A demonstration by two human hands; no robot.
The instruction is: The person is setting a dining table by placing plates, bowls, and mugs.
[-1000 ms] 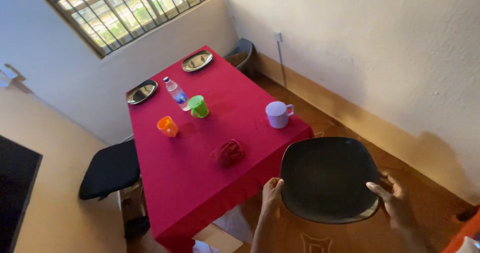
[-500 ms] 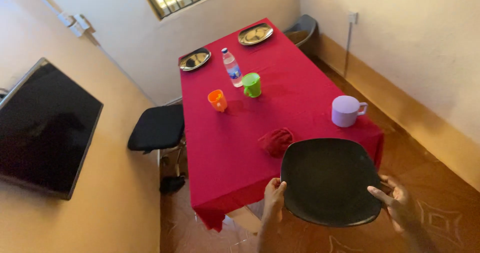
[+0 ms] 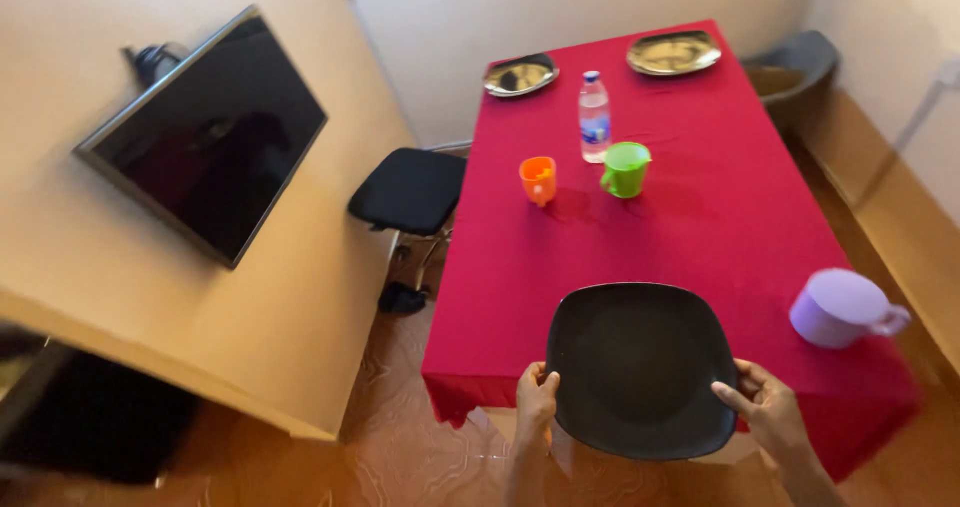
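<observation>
between both hands, black square plate (image 3: 640,367), left hand (image 3: 536,397) and right hand (image 3: 768,412) gripping opposite edges, red table (image 3: 700,217) beyond

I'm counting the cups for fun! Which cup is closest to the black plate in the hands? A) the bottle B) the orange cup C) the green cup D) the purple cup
D: the purple cup sits on the table just right of the black plate; the orange cup and green cup stand farther up the table.
</observation>
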